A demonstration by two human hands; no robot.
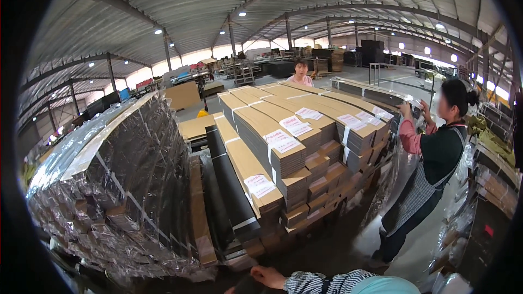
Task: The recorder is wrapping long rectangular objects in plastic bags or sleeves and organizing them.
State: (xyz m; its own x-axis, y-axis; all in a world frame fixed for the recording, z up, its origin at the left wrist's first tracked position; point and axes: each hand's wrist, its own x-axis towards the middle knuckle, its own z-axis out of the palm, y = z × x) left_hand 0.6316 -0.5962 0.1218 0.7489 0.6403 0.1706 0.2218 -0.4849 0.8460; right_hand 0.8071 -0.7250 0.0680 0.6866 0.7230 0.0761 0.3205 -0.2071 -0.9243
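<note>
At the lower edge my right hand [267,276] reaches in from a striped sleeve [305,282], its fingers curled beside a dark shape [246,285] too dim to name. A small skin-toned sliver at the bottom edge may be my left hand [230,290]; its fingers are hidden. Beyond my hands lies a stack of strapped bundles of long brown cardboard strips [283,125] with white printed labels. A black strapped bundle [234,196] lies along its left side. Further left rises a tall stack of dark bundles in clear plastic film [147,158].
A co-worker in a checked apron [417,201] stands at the right, both hands raised at a long strapped bundle [376,93]. Another person in pink [300,76] is behind the cardboard stack. Film-wrapped goods [493,185] line the right side. Steel posts [231,35] stand further back.
</note>
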